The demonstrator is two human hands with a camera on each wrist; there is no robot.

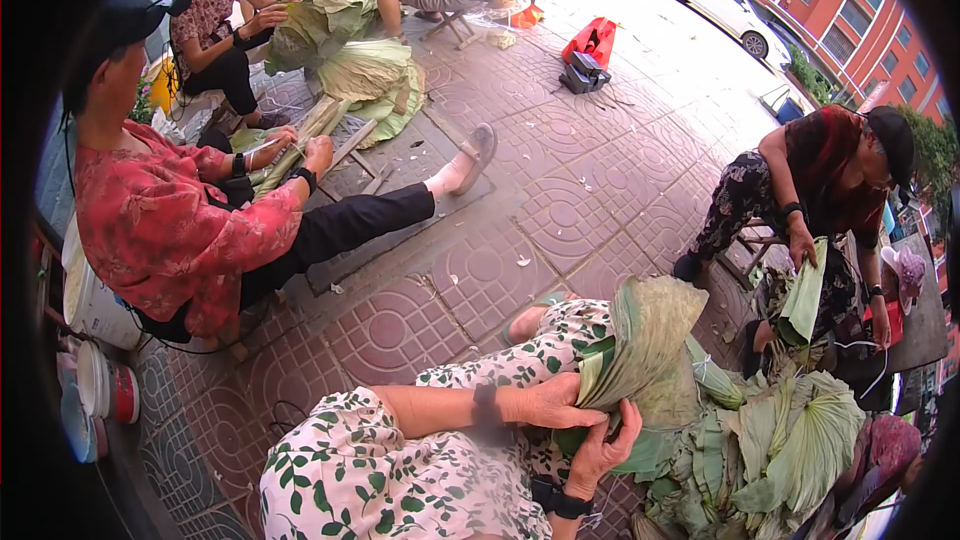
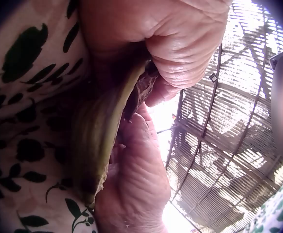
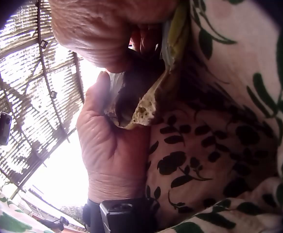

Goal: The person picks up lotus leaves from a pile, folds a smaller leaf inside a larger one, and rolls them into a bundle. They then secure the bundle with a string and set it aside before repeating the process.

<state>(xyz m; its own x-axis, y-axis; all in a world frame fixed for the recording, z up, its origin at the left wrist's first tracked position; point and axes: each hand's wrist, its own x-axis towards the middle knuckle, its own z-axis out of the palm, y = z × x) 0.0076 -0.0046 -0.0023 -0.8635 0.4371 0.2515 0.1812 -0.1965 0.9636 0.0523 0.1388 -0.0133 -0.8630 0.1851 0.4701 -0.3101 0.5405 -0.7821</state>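
Observation:
My left hand (image 1: 545, 405) grips the lower end of a folded stack of dried lotus leaves (image 1: 652, 340), which fans upward over my lap. Close beside it my right hand (image 1: 605, 448) pinches the same end, thumb and fingers bent on the leaf edges. In the left wrist view, the folded leaf edge (image 2: 100, 136) runs between both hands, greenish outside with a dark brown inner part. From the right wrist, a pale, torn leaf end (image 3: 146, 108) shows between the fingers. Leaf-patterned cloth (image 1: 370, 460) covers my legs beneath.
A large heap of lotus leaves (image 1: 800, 440) lies at the right. One person (image 1: 840, 180) bends over leaves there; another, in a red top (image 1: 180, 230), sits at left with an outstretched leg. More leaves (image 1: 370, 70), a red bag (image 1: 592, 40) and buckets (image 1: 105, 380) stand around on the paving.

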